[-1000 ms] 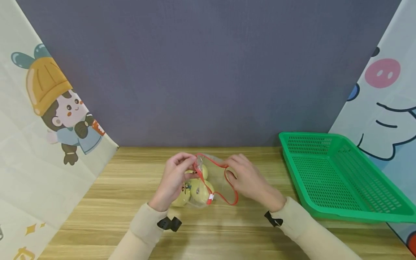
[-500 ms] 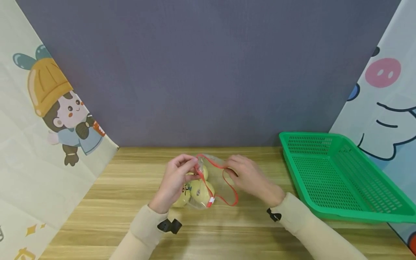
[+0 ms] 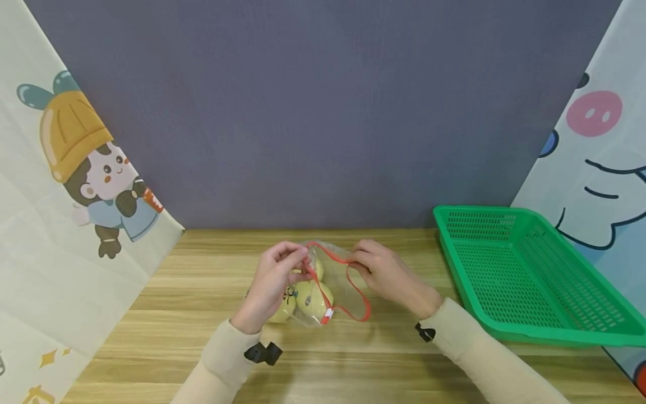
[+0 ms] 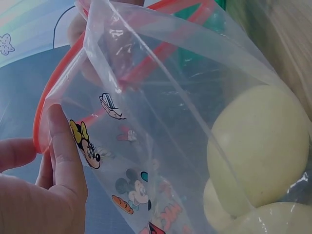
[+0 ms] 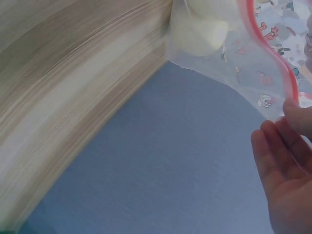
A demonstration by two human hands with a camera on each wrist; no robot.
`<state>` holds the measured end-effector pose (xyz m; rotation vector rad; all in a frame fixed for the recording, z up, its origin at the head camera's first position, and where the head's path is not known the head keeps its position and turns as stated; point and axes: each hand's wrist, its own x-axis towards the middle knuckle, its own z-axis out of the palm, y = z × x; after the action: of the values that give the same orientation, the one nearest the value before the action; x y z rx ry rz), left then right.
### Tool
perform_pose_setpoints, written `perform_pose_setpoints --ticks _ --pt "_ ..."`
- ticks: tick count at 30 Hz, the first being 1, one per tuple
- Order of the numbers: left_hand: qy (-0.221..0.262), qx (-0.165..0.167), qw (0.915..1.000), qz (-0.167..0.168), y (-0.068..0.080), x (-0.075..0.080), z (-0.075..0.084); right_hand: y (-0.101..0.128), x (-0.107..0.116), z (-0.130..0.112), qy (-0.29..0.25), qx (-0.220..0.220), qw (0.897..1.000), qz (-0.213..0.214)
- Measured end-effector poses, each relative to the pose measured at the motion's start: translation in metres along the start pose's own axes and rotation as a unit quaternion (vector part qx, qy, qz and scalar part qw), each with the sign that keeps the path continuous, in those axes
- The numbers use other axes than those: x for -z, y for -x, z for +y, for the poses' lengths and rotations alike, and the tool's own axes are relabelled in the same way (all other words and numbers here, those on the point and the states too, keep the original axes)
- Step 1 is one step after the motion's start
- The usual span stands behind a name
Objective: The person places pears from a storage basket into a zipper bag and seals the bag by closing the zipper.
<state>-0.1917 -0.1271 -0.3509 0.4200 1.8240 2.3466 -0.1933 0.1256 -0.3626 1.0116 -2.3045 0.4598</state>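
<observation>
Item: clear zip-top bag [image 3: 328, 286] with a red seal strip [image 3: 353, 289] and printed cartoon mice, lying near the middle of the wooden table [image 3: 202, 314], mouth standing open and lifted toward the far side. Contents: pale yellow round fruits [image 3: 313, 296], at least three showing, sitting at the bottom of the bag against the tabletop; the left wrist view is showing two of them pressed together behind the film. Left hand [image 3: 275, 280]: pinching the left edge of the bag's mouth at the red strip between thumb and fingers, fingers curled. Right hand [image 3: 388, 275]: pinching the opposite edge of the mouth, fingertips closing on the film just beside the strip, palm relaxed below in the right wrist view. The two hands are holding the opening apart between them. Also present: a green perforated plastic basket [image 3: 530, 331], standing on the table well to the right of the bag; a grey backdrop [image 3: 323, 112] behind; cartoon-printed sheets [image 3: 65, 185] hanging at both sides.
</observation>
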Motion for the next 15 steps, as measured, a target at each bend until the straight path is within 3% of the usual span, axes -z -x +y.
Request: perform_pose_setpoints --ticks 10,15 --pt "-0.016 -0.006 0.9995 -0.027 0.005 0.003 -0.002 -0.005 0.002 0.002 -0.073 -0.039 0.996 0.033" --pt "-0.054 -0.019 0.9982 -0.014 0.012 0.002 -0.002 -0.004 0.003 0.0 -0.09 -0.066 0.993 0.028"
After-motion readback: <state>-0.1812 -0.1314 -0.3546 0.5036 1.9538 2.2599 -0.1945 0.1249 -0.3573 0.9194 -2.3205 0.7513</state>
